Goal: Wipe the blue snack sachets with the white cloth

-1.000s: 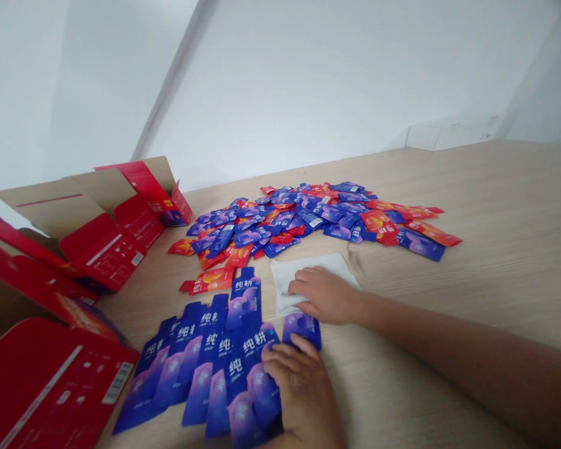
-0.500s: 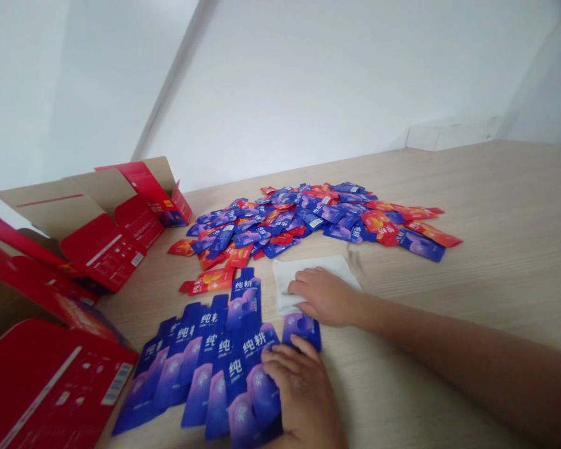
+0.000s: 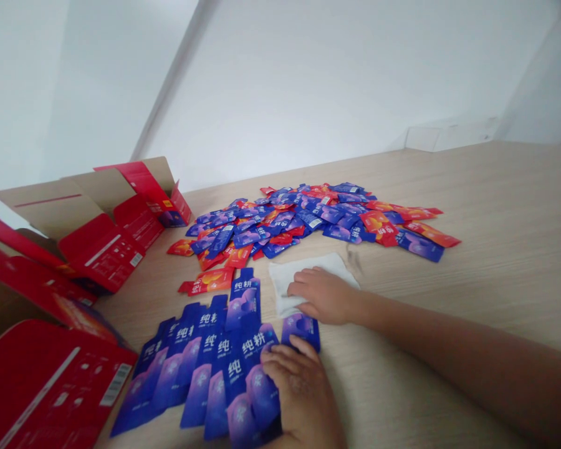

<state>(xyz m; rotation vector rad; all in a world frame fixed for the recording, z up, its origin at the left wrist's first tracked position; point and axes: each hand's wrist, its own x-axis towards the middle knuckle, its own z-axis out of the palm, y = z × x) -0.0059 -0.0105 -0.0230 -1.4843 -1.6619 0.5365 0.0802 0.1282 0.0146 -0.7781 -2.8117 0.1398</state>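
My right hand (image 3: pixel 325 296) presses on a white cloth (image 3: pixel 303 271) on the table, with its fingers closed on the cloth. My left hand (image 3: pixel 303 393) lies over the right end of a fan of blue-purple sachets (image 3: pixel 210 358), fingers spread on top of them. Its thumb reaches to a single blue sachet (image 3: pixel 302 327) just below the cloth, partly covered by the hand. Another blue sachet (image 3: pixel 243 299) lies above the fan, overlapping it.
Behind the hands a heap of blue and red-orange sachets (image 3: pixel 303 215) spreads across the wooden table (image 3: pixel 472 268). A few red sachets (image 3: pixel 212 280) lie nearer. Open red cartons (image 3: pixel 51 386) stand at the left. White wall behind.
The left edge of the cloth has shifted slightly left. Both hands and the sachets are almost where they were.
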